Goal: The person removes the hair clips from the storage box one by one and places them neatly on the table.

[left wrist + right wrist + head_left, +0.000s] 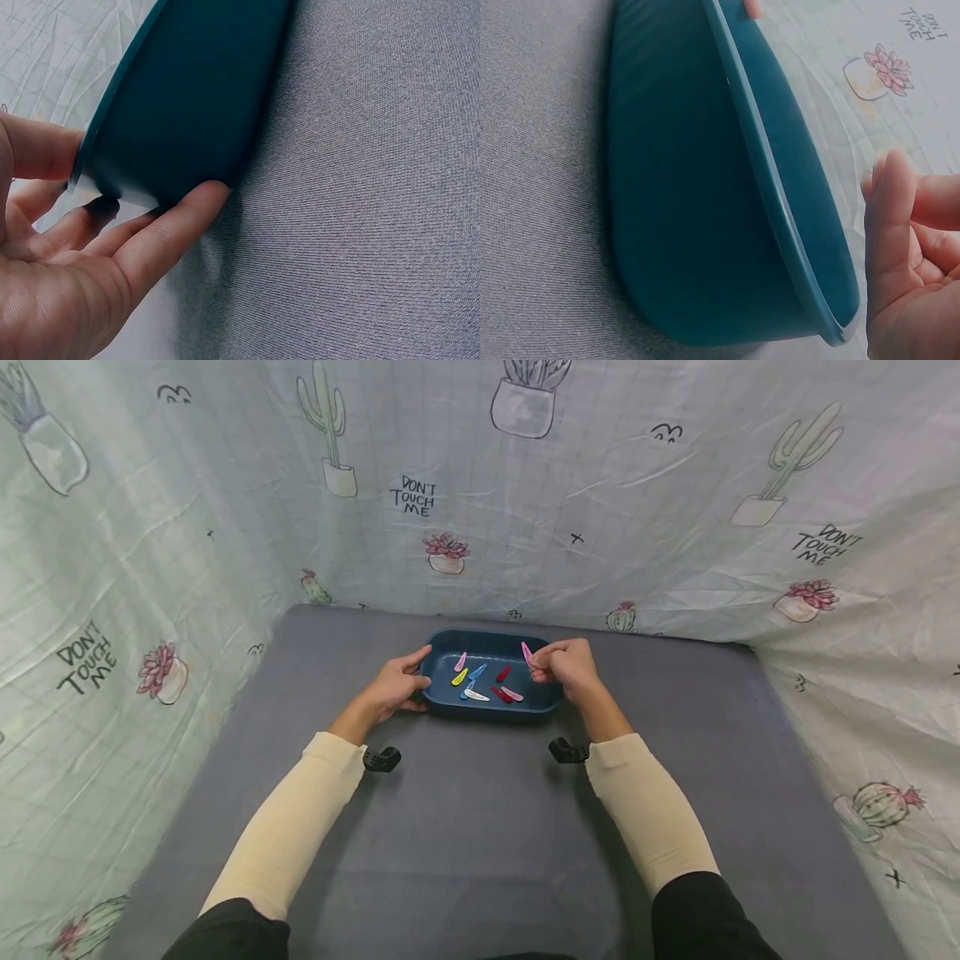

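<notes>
A dark blue rectangular tray stands on the grey table and holds several snap hair clips. My left hand grips its left end; in the left wrist view one digit reaches over the rim and other fingers lie against the outer wall. Above the right end, my right hand pinches a pink hair clip between thumb and fingers. Inside lie a yellow clip, a blue clip, a white clip, a red clip and pink ones. The right wrist view hides the held clip.
A grey cloth-covered table extends around the tray. Behind it and at both sides hangs a pale curtain printed with cacti and lettering. A black wrist device sits at the left wrist, another device at the right.
</notes>
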